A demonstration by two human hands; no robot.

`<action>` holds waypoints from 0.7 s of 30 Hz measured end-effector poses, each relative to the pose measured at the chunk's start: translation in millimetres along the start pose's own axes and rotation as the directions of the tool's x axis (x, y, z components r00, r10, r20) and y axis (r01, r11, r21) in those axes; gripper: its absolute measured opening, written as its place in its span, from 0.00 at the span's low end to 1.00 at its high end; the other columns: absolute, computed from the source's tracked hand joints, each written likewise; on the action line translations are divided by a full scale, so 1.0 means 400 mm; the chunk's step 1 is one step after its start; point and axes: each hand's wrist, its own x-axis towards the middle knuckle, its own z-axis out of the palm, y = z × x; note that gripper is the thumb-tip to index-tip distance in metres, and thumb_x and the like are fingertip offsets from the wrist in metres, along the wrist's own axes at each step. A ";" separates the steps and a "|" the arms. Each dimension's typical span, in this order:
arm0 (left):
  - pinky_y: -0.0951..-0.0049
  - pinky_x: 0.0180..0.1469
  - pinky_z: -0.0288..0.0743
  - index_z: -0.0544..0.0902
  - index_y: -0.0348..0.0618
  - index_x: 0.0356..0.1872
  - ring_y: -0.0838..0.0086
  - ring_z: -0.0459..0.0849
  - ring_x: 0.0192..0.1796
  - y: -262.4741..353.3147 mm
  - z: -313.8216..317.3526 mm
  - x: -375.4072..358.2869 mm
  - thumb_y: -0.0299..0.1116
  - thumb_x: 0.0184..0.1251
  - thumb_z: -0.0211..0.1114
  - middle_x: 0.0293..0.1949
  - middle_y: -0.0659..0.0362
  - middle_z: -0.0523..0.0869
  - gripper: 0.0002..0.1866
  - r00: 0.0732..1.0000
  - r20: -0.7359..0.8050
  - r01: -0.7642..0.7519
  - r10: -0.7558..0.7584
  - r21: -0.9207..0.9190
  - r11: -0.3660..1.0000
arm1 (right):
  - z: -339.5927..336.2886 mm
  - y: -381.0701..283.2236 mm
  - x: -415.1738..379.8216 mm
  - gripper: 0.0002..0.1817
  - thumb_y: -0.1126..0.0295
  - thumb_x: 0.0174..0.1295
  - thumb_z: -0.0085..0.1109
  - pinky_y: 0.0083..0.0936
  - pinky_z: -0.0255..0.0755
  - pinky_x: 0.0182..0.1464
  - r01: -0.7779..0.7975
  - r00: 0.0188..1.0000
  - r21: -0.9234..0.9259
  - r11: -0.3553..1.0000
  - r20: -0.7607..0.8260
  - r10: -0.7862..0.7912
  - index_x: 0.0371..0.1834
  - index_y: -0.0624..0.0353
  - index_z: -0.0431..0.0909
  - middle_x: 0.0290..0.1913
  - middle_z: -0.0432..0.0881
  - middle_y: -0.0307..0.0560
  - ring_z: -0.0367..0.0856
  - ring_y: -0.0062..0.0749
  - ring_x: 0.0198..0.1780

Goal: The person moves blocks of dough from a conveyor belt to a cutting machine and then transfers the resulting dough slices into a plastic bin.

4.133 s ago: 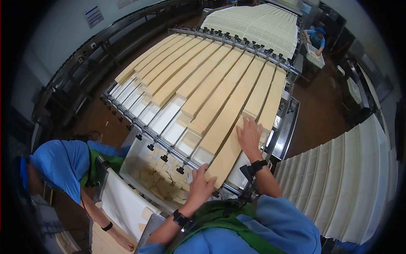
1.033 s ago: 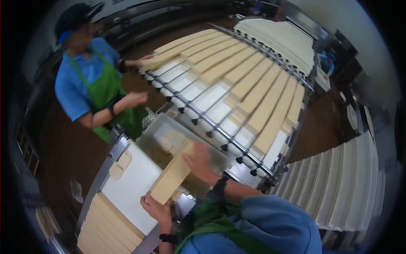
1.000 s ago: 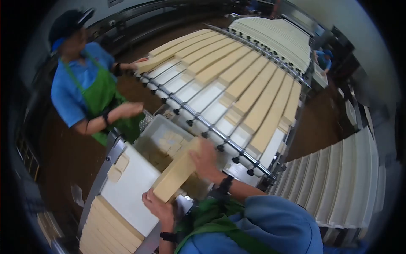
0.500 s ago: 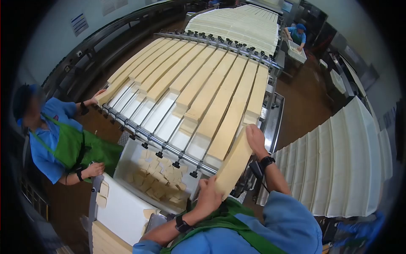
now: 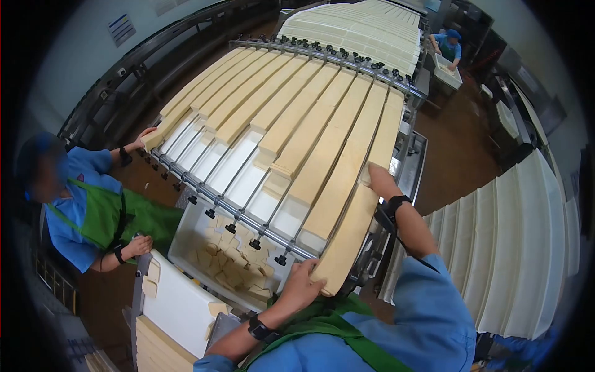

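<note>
A long pale yellow block [image 5: 348,239] lies in the rightmost lane of the slatted conveyor, its near end past the front rail. My left hand [image 5: 302,286] grips the block's near end, fingers round its left side and lower edge. At the block's far end my right hand [image 5: 380,180] is closed on the top, where it meets another block [image 5: 387,127] in the same lane; its fingertips are partly hidden. More long blocks [image 5: 338,142] lie side by side in the lanes, split by thin metal rods.
Below the front rail [image 5: 238,218] stands a white bin [image 5: 180,248] of cut pieces. A co-worker [image 5: 93,198] at the left touches a block and a white board [image 5: 176,297]. White ribbed panels [image 5: 496,248] stand right. Another person [image 5: 447,46] works far back.
My right hand has moved up and slightly right, to the far end of the block. The block now lies flatter in line with the lane. The view has shifted a little.
</note>
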 end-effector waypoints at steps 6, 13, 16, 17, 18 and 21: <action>0.60 0.61 0.76 0.74 0.41 0.69 0.55 0.78 0.53 0.024 -0.005 0.009 0.38 0.66 0.73 0.52 0.46 0.75 0.32 1.000 0.009 0.001 -0.001 0.043 0.999 | -0.040 -0.013 0.012 0.19 0.70 0.54 0.75 0.47 0.83 0.48 0.146 0.986 -0.369 0.918 0.133 -0.103 0.48 0.58 0.79 0.42 0.86 0.55 0.88 0.56 0.47; 0.69 0.51 0.86 0.72 0.41 0.70 0.65 0.82 0.47 -0.039 0.074 0.093 0.35 0.67 0.76 0.53 0.48 0.72 0.33 0.997 -0.071 -0.028 0.019 -0.121 0.992 | -0.108 -0.028 -0.036 0.20 0.67 0.58 0.71 0.42 0.73 0.57 0.036 0.959 -0.221 0.975 -0.268 -0.096 0.53 0.56 0.82 0.48 0.81 0.48 0.82 0.45 0.54; 0.68 0.52 0.83 0.71 0.39 0.70 0.64 0.82 0.47 -0.014 0.099 0.133 0.36 0.66 0.76 0.52 0.49 0.73 0.34 0.991 -0.127 0.020 -0.030 -0.082 0.996 | -0.105 0.001 -0.074 0.24 0.68 0.60 0.71 0.43 0.71 0.57 -0.033 0.932 -0.075 0.997 -0.362 0.003 0.61 0.56 0.81 0.50 0.80 0.50 0.80 0.46 0.56; 0.68 0.50 0.83 0.71 0.38 0.70 0.65 0.81 0.46 -0.002 0.105 0.145 0.35 0.66 0.76 0.52 0.49 0.73 0.35 0.984 -0.176 -0.003 -0.006 -0.055 0.998 | -0.102 0.008 -0.092 0.26 0.68 0.61 0.71 0.43 0.70 0.56 -0.041 0.926 -0.071 0.997 -0.377 0.011 0.64 0.56 0.80 0.49 0.80 0.51 0.80 0.47 0.55; 0.69 0.47 0.82 0.70 0.38 0.70 0.66 0.81 0.46 0.008 0.110 0.153 0.34 0.66 0.77 0.52 0.48 0.73 0.35 0.975 -0.223 -0.026 0.019 -0.026 0.999 | -0.099 0.008 -0.114 0.26 0.68 0.61 0.71 0.43 0.70 0.56 -0.044 0.926 -0.073 0.996 -0.378 0.014 0.64 0.56 0.80 0.49 0.80 0.51 0.80 0.47 0.55; 0.58 0.58 0.77 0.72 0.45 0.69 0.54 0.80 0.54 0.037 0.121 0.161 0.35 0.58 0.80 0.53 0.47 0.76 0.37 0.966 -0.250 0.041 -0.061 -0.084 0.996 | -0.094 -0.008 -0.184 0.25 0.70 0.63 0.70 0.45 0.69 0.57 -0.079 0.919 0.162 0.984 -0.370 0.134 0.64 0.62 0.77 0.51 0.80 0.54 0.79 0.52 0.55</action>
